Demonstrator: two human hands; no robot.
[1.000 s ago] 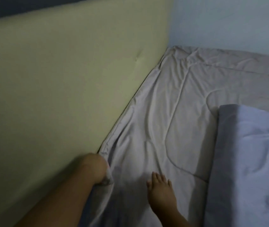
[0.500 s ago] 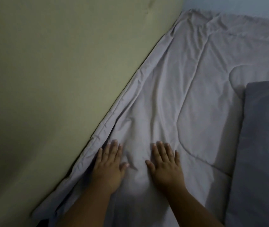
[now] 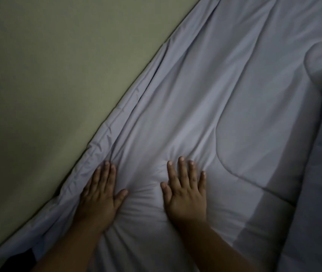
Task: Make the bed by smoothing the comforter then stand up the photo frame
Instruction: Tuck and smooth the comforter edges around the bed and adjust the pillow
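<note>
Pressing flat on the comforter, the fingers of the left hand lie close together and straight, with the thumb stuck out to the side toward the other hand. The right hand rests palm down just beside it, its fingers fanned a little apart and its thumb angled inward. Neither hand pinches any cloth; both lie open on the fabric, which puckers into small creases radiating from the puffed strip between the two thumbs. Both bare forearms run down to the bottom edge of the view. The pale grey comforter covers the bed, with long folds running diagonally along its rolled edge, which sits against the yellow-green headboard at the left. A curved line of quilting stitches bends past the right hand. At the far right a darker grey fold of bedding lies on top of the comforter, casting a shadow beside it. No photo frame is in view
</note>
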